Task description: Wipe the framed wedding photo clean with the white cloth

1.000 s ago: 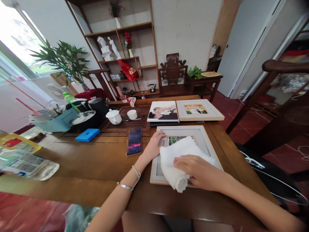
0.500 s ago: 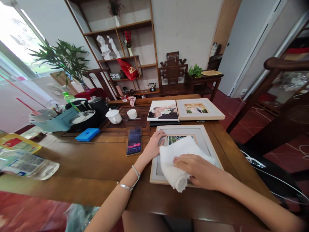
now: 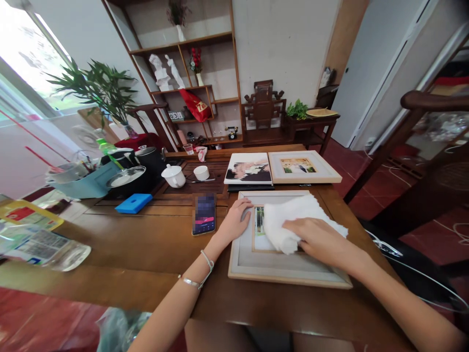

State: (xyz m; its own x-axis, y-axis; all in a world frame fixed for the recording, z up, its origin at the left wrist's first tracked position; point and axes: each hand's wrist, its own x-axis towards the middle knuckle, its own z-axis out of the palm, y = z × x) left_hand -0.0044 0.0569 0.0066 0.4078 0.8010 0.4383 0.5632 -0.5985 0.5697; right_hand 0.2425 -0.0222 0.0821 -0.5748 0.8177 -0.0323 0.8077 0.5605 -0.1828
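A picture frame (image 3: 293,276) with a pale wooden edge and grey mat lies flat on the brown table before me. My left hand (image 3: 236,220) rests on its left border, fingers stretched over the edge and thumb apart. Bunched under my right hand (image 3: 318,239) is a white towel (image 3: 296,212), pressed against the glass with the fingers closed on it. The towel hides most of the small photo (image 3: 260,222); only its left part shows. Left of my left hand lies a phone (image 3: 204,213) with its screen lit.
Behind the frame lie a photo panel (image 3: 248,168) and a second picture frame (image 3: 330,168). Further left are a white lidded cup (image 3: 173,176), a small white bowl (image 3: 201,172), a blue box (image 3: 134,203) and a clear bottle (image 3: 69,252). A dark wooden chair (image 3: 388,195) stands right.
My right hand has slid the towel to the right and away from me over the frame, baring its lower left part. My left hand has stayed in place.
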